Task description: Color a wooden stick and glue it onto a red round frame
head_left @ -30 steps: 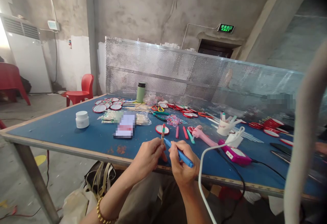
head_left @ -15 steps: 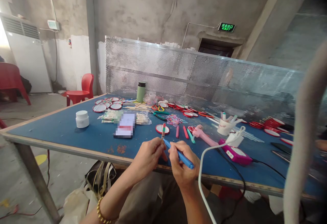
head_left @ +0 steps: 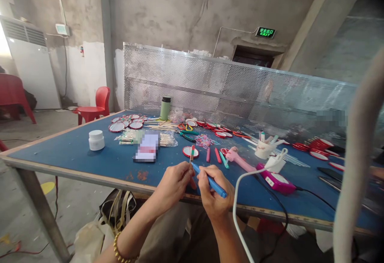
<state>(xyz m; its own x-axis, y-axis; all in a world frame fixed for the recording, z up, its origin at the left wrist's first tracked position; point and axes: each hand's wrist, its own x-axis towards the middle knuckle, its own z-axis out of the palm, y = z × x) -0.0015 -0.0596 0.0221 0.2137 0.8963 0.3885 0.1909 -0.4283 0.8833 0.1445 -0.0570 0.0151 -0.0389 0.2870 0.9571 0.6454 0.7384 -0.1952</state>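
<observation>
My left hand (head_left: pixel 171 183) is closed on a thin stick (head_left: pixel 192 153) whose upper end shows red and green bands. My right hand (head_left: pixel 216 199) grips a blue marker (head_left: pixel 215 184), its tip end close to the stick and the left fingers. Whether tip and stick touch I cannot tell. Just beyond the hands lies a round white disc with a red rim (head_left: pixel 186 151). Pink, red and teal markers (head_left: pixel 218 155) lie to its right, with a pink glue gun (head_left: pixel 240 159) beside them.
A phone (head_left: pixel 147 146) rests on bagged sticks (head_left: pixel 168 138), near a white jar (head_left: pixel 96 140). Behind are pliers (head_left: pixel 187 136) and a green bottle (head_left: pixel 165 109). At right are a cup of pens (head_left: pixel 264 150), a magenta box (head_left: pixel 277 181) and a white cable (head_left: pixel 237 199).
Almost nothing differs. The outer end of the blue marker has shifted very slightly left; both hands keep their hold.
</observation>
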